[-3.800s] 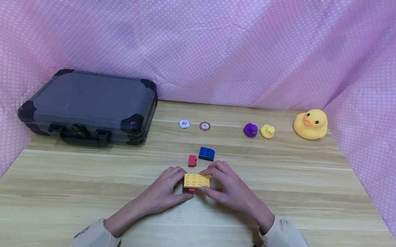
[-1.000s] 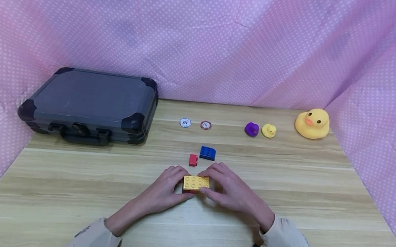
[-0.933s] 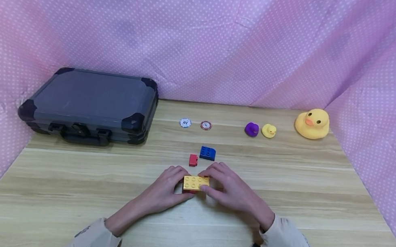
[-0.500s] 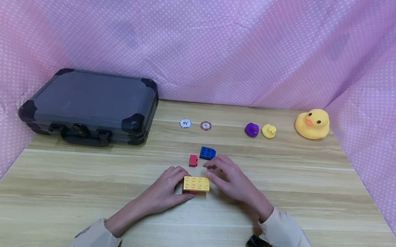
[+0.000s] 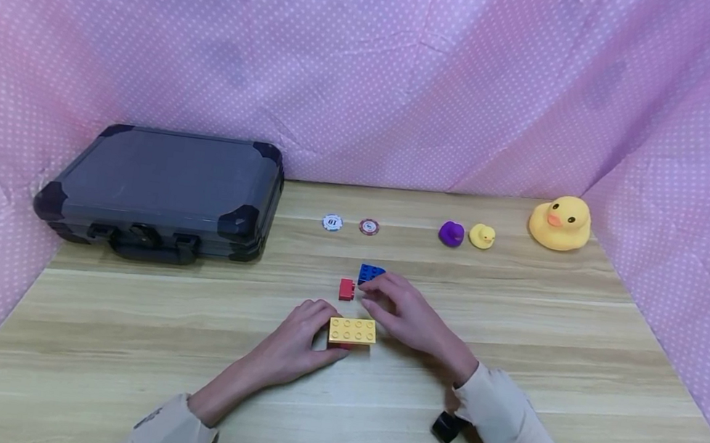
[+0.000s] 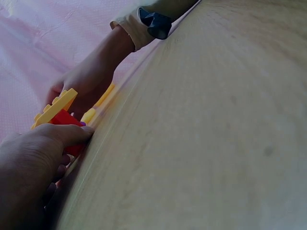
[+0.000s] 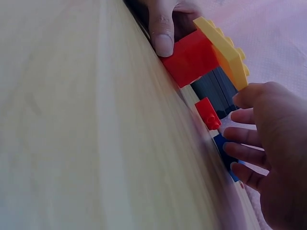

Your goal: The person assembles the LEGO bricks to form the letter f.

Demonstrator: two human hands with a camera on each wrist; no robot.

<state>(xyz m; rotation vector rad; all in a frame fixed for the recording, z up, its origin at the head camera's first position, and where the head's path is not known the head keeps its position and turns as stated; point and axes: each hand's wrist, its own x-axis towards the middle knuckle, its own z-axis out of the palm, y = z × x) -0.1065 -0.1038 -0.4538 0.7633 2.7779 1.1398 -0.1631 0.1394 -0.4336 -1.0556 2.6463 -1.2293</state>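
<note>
My left hand [image 5: 294, 342] grips a red toy brick [image 7: 192, 58] low on the table, thumb on its near side. A yellow eight-stud brick [image 5: 352, 331] sits across the top of that red brick and overhangs to the right. My right hand [image 5: 408, 317] hovers beyond the yellow brick's right end, fingers loosely bent and holding nothing. Near its fingertips lies a small red brick [image 5: 346, 290] on its side, studs to the right. Just behind that is a blue brick [image 5: 370, 274], partly covered by the right fingers in the head view.
A dark grey case [image 5: 162, 185] stands at the back left of the wooden table [image 5: 137, 343]. Two poker chips [image 5: 331, 222] lie at the back middle. Farther right are a purple duck [image 5: 451, 234], a small yellow duck [image 5: 482, 236] and a large yellow duck [image 5: 561, 223].
My right hand has let go of the yellow brick and moved back toward the small red and blue bricks. Earlier, the yellow brick settled lower over the held red one. The left hand stays put.
</note>
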